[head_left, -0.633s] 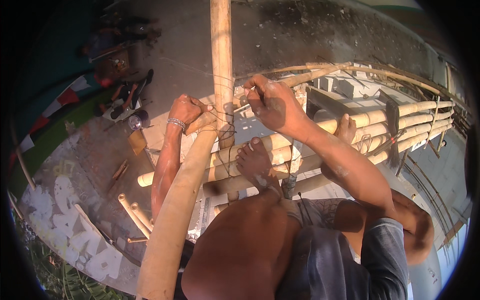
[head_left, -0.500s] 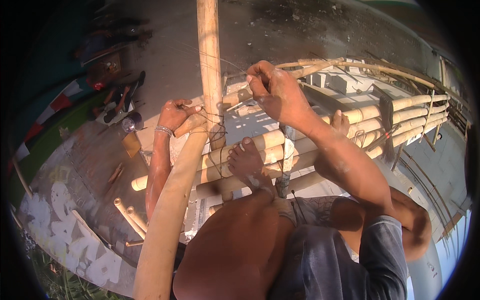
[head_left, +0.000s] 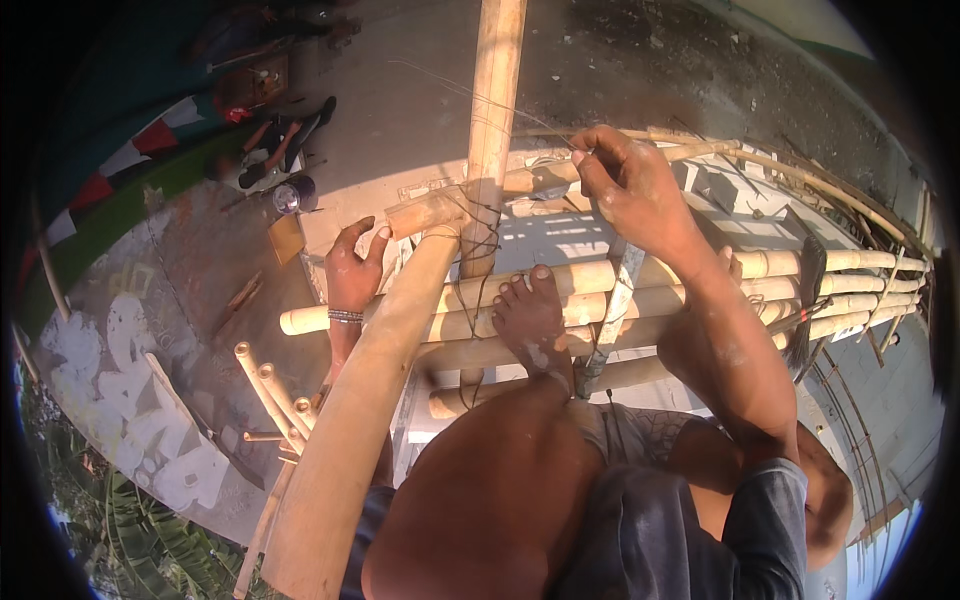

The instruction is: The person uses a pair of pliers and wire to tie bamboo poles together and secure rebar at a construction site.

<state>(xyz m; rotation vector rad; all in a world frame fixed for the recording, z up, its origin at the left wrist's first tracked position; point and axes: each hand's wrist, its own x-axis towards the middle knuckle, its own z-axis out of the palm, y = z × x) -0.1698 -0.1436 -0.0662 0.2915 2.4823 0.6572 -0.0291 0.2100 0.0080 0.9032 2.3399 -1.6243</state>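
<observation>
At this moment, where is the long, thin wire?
In the head view, the long, thin wire lies in the upper middle: it runs from the right hand's pinched fingertips leftward across the pale, round bamboo pole.

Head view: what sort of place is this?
Probably an outdoor construction site with bamboo scaffolding: an upright bamboo pole bound with dark ties, and a row of horizontal bamboo poles underfoot.

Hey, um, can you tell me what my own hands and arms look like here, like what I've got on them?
Both hands look gloveless. Your left hand has light-and-dark banded bracelets at the wrist; your right hand shows no wristwear. Pale smudges mark your right forearm. A short, dark grey sleeve covers your right upper arm.
</observation>
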